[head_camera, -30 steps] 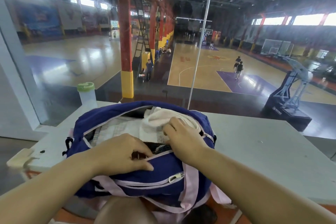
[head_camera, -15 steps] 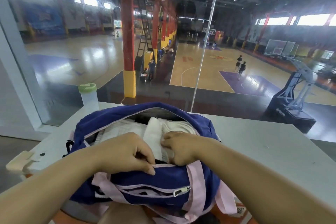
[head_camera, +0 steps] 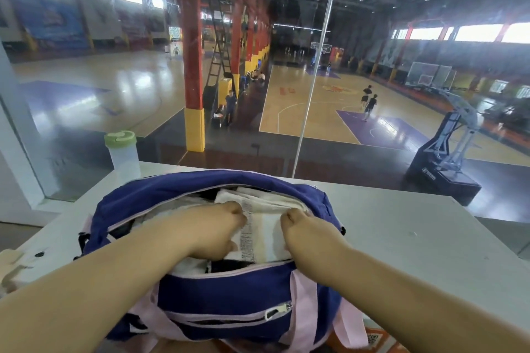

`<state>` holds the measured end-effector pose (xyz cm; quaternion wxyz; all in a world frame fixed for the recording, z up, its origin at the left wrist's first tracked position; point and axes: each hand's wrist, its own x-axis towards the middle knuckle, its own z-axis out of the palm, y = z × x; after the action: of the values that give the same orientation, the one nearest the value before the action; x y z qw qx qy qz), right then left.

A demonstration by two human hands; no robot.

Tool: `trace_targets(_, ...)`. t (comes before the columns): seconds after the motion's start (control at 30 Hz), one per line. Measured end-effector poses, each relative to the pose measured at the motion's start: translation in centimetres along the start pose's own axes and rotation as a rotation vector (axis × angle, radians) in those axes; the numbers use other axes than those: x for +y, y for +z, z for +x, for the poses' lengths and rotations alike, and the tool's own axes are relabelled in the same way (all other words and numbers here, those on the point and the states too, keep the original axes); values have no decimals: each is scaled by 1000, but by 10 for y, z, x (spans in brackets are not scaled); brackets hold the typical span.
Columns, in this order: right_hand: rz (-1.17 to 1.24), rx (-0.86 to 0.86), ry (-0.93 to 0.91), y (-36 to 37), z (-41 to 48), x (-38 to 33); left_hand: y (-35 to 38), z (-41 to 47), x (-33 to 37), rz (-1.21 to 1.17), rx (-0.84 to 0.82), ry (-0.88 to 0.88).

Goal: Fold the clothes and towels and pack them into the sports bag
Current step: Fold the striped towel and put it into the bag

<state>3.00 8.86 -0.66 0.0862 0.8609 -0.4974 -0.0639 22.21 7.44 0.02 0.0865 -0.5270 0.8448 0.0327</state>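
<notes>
Both hands are curled with knuckles forward. The left hand [head_camera: 206, 233] and the right hand [head_camera: 305, 233] each grip the folded white towel [head_camera: 263, 235], one at either side of it, with the fingertips tucked out of sight. The towel lies on top of other pale cloth inside the unzipped navy-and-pink sports bag [head_camera: 223, 292]. The bag sits on the grey table [head_camera: 415, 238], and a green-lidded bottle [head_camera: 124, 156] stands just behind its left end.

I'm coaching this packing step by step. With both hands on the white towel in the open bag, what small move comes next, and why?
Probably press the white towel deeper into the sports bag: left hand and right hand both grip it with curled fingers, and it bulges at the unzipped mouth.
</notes>
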Motion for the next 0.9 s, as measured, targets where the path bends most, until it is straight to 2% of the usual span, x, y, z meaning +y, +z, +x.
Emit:
trace_targets(0.2,-114,-139,9,-6,19,-6,-1,1,3,10,-151,-90)
trace_targets(0.33,-25,-313,-25,-14,28,1,1,0,4,-18,-139,-69)
trace_targets(0.47,59,-389,-1,-9,34,11,1,1,4,-8,-115,-47)
trace_targets(0.67,119,-316,-13,-12,25,17,-3,-16,-3,-9,22,6)
trace_targets(0.9,344,-144,-114,-37,9,17,-17,-58,-31,-240,285,-23)
